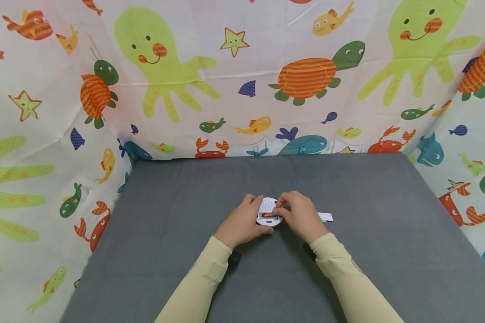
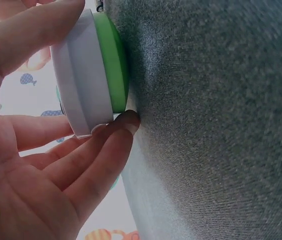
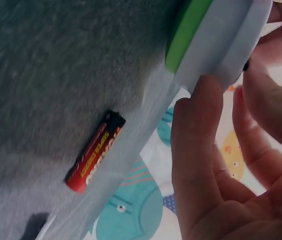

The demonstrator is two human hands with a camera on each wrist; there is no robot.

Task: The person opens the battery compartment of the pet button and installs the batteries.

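My left hand [image 1: 242, 222] holds a round white device [image 1: 266, 205] by its left edge, thumb at the near side and fingers at the far side. Its green face [image 2: 112, 65] points down, close over the grey table. Rows of small dots mark the upturned white back, and a red battery [image 1: 268, 215] lies in its uncovered compartment. At the right edge, my right hand [image 1: 301, 215] has a finger against the side wall and the thumb over the back by the compartment. A loose black-and-red battery [image 3: 97, 152] lies on the table beside the right hand.
A flat white piece [image 1: 325, 217] lies on the grey tabletop [image 1: 178, 202], just right of my right hand and partly hidden by it. Fabric printed with sea animals [image 1: 242, 121] hangs behind the table and along both sides.
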